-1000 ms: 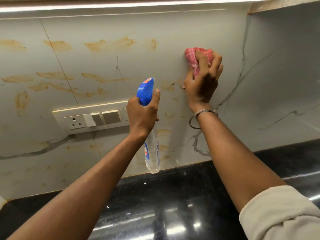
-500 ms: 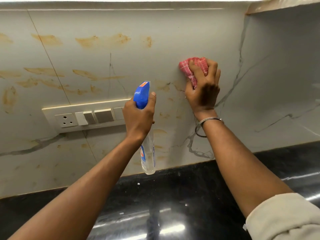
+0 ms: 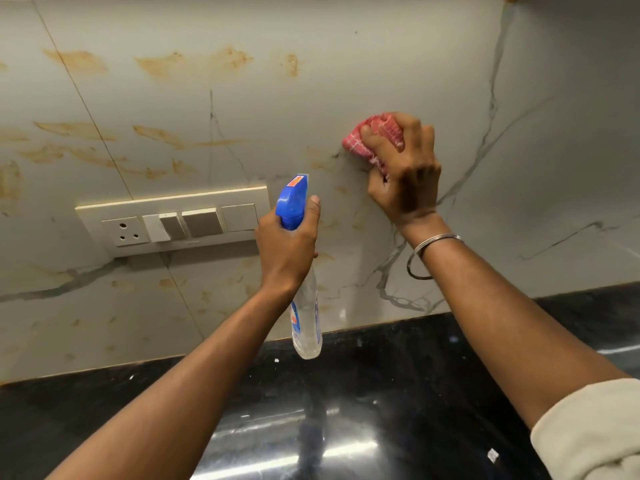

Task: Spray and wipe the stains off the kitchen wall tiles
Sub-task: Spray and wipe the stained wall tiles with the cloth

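Pale marble-look wall tiles [image 3: 346, 71] carry several orange-brown stains [image 3: 162, 64] across the left and middle. My right hand [image 3: 405, 174] grips a bunched red checked cloth [image 3: 363, 140] and presses it against the tile, right of centre. My left hand [image 3: 287, 244] holds a clear spray bottle [image 3: 306, 323] by its neck, its blue trigger head [image 3: 292, 202] pointing at the wall. Faint smears [image 3: 325, 161] lie between the bottle and the cloth.
A cream switch plate with a socket [image 3: 173, 220] sits on the wall just left of my left hand. A glossy black counter [image 3: 381, 393] runs along the bottom. The wall turns a corner [image 3: 498, 81] to the right of the cloth.
My right hand has slid the cloth down the tile, a little lower each frame. My left hand has kept the bottle in about the same place.
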